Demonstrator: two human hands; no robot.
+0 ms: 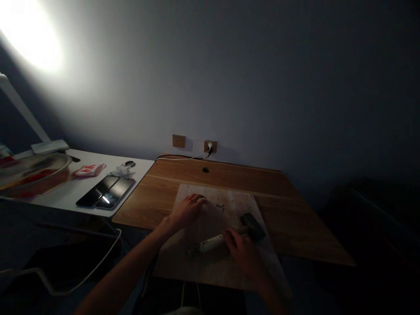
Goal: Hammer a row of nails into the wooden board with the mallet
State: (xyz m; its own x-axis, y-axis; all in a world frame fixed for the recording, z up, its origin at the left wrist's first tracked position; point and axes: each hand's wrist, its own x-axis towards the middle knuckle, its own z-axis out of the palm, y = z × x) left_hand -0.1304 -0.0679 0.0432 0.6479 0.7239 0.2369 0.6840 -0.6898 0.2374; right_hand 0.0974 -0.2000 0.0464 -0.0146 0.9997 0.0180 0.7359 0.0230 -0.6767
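Observation:
A hammer [252, 226] with a dark, blocky head and a pale, worn handle lies across a light board [210, 269]. My right hand [244, 251] is closed round its handle close to the head. Farther up on the board, my left hand [188, 211] rests with its fingers drawn together at the tips. Whatever they pinch is too small and dim to make out. Just right of those fingertips is a little group of shiny metal pieces [220, 206]. Tiny specks are scattered on the board beyond them.
The board lies on a wooden table [302, 218] against the wall. Left, a white table [95, 157] bears two phones [114, 192], a red-and-white packet [88, 170], crumpled plastic [121, 170], a clear tub [39, 175] and a lit lamp [24, 109]. Cables run from a wall socket [210, 146].

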